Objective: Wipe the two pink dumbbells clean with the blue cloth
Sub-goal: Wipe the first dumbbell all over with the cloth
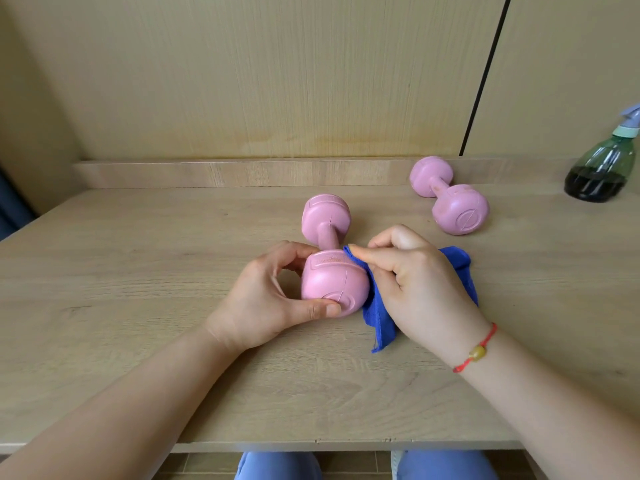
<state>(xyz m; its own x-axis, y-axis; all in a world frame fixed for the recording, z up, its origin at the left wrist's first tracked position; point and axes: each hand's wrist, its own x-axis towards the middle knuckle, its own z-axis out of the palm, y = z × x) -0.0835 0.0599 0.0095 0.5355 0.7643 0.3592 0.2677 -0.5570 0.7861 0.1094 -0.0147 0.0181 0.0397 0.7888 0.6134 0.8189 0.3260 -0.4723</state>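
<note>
The near dumbbell (330, 258) lay on the tabletop (138, 271), long axis near-to-far; the left hand (273, 299) gripped its near head, the right hand (419, 285) pinched the blue cloth (377, 317) against its right side.

Both bare forearms reach forward, converging; the left hand (273, 296) curls round one end of the near dumbbell (329, 258), while the right hand (419, 289) presses the blue cloth (381, 320) against it.

Looks like a room at home: a pale wood-laminate desk (138, 271) under the fingers (365, 252), matching wood-grain wall panels (242, 81) beyond them, a green plastic spray bottle (601, 168) off to their right, brown floor tiles (356, 464) below.
</note>
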